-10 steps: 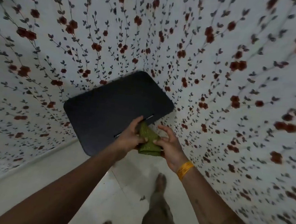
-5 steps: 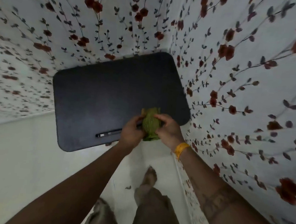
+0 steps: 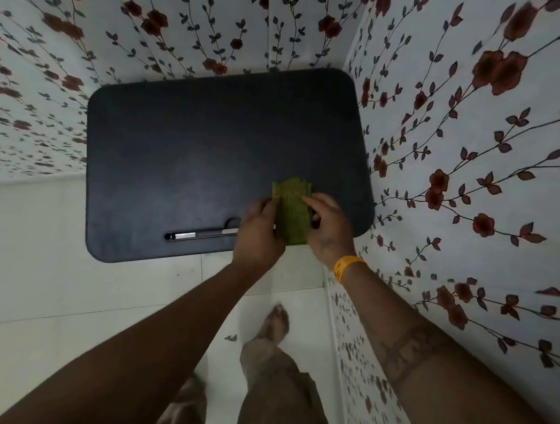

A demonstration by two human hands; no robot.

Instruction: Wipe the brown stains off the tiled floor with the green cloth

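Note:
I hold the green cloth upright between both hands, above the front right part of a black table. My left hand grips its left edge and my right hand, with a yellow band at the wrist, grips its right edge. The cloth is flattened into a narrow strip. The white tiled floor lies below. A small dark speck sits on a tile near my foot; no other stains are plain to see.
The black table top stands in the room's corner with a pen lying near its front edge. Flowered walls close in behind and on the right. My legs stand on the tiles below.
The view has swung so the table fills the corner squarely. The cloth, bunched a moment ago, is now spread into a flatter strip between my hands.

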